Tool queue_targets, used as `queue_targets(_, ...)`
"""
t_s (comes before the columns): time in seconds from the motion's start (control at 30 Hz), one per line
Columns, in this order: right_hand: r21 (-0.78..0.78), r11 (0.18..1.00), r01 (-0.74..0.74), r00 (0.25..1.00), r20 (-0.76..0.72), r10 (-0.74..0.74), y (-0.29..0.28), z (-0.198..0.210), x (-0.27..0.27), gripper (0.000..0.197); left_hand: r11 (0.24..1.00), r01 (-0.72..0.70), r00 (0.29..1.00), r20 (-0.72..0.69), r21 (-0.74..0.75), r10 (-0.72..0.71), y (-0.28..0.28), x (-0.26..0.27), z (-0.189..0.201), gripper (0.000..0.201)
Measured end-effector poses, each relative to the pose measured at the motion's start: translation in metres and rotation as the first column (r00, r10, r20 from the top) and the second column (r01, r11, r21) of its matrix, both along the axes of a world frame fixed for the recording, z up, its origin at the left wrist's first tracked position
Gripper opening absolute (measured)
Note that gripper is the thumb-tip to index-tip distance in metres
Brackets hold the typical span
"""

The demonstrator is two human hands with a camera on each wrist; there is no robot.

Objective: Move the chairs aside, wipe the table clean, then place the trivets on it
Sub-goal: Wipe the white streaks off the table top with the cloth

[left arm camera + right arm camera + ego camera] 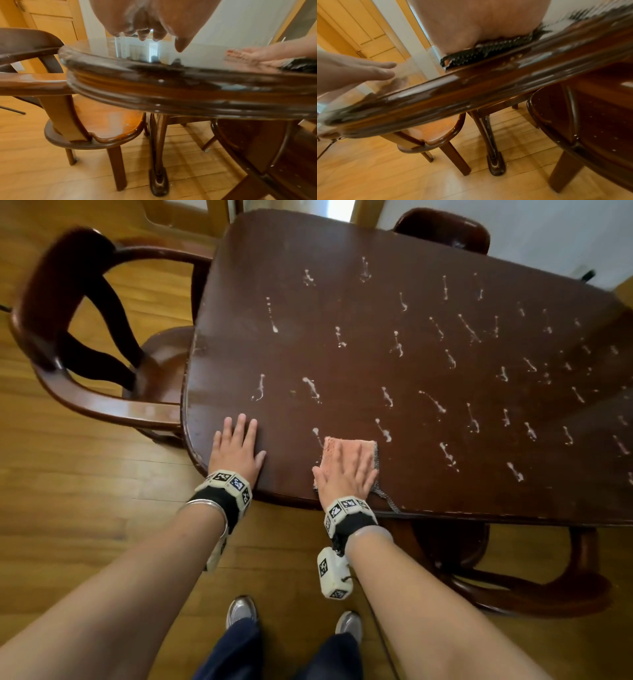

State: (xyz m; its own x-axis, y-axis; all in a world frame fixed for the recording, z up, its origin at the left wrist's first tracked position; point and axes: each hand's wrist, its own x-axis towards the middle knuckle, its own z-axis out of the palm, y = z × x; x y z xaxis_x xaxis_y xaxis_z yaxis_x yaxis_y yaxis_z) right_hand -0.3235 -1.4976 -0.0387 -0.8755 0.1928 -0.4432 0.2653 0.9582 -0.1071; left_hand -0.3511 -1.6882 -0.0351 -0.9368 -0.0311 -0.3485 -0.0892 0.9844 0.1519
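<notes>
Head view, left to right: chair [85,337] tucked against the table [394,313] end, not yet aside. Left hand [236,448] flat, fingers straight, likely bracing at the near edge. Right hand [346,470] flat, pressing the pink cloth [346,445] for wiping; white streaks [445,402] cover the top. No trivets visible.

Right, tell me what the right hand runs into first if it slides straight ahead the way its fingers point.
The right hand, flat on the pink cloth, points across the table. Just past the cloth's far edge it would likely meet the white streak first, with more streaks beyond.
</notes>
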Motion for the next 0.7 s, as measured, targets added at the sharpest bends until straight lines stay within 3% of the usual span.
queue_targets(0.2, 0.001, 0.986, -0.165, 0.986, -0.009, 0.165, -0.026, -0.001, -0.032, 0.065, 0.996, -0.086, 0.996, -0.002, 0.024, 0.086, -0.026, -0.006, -0.020, 0.068)
queue_targets(0.3, -0.028, 0.985, -0.173, 0.985, -0.002, 0.173, -0.019, 0.000, -0.015, 0.059, 0.996, -0.082, 0.997, -0.005, 0.031, 0.082, -0.025, -0.005, -0.022, 0.069)
queue_targets(0.4, -0.020, 1.000, -0.007, 0.999, 0.034, 0.007, 0.007, 0.005, -0.003, 0.056, 0.994, -0.093, 0.996, -0.010, 0.055, 0.093, -0.030, -0.005, -0.021, 0.072)
queue_targets(0.5, -0.086, 0.988, 0.130, 0.987, 0.103, -0.121, 0.007, 0.016, -0.031, 0.055, 0.994, -0.092, 0.995, -0.020, 0.063, 0.094, -0.034, -0.006, -0.023, 0.074)
queue_targets(0.7, -0.118, 0.982, -0.150, 0.984, 0.081, 0.160, -0.054, 0.012, -0.061, 0.053, 0.997, -0.074, 0.997, -0.011, 0.020, 0.074, -0.035, -0.005, -0.025, 0.072)
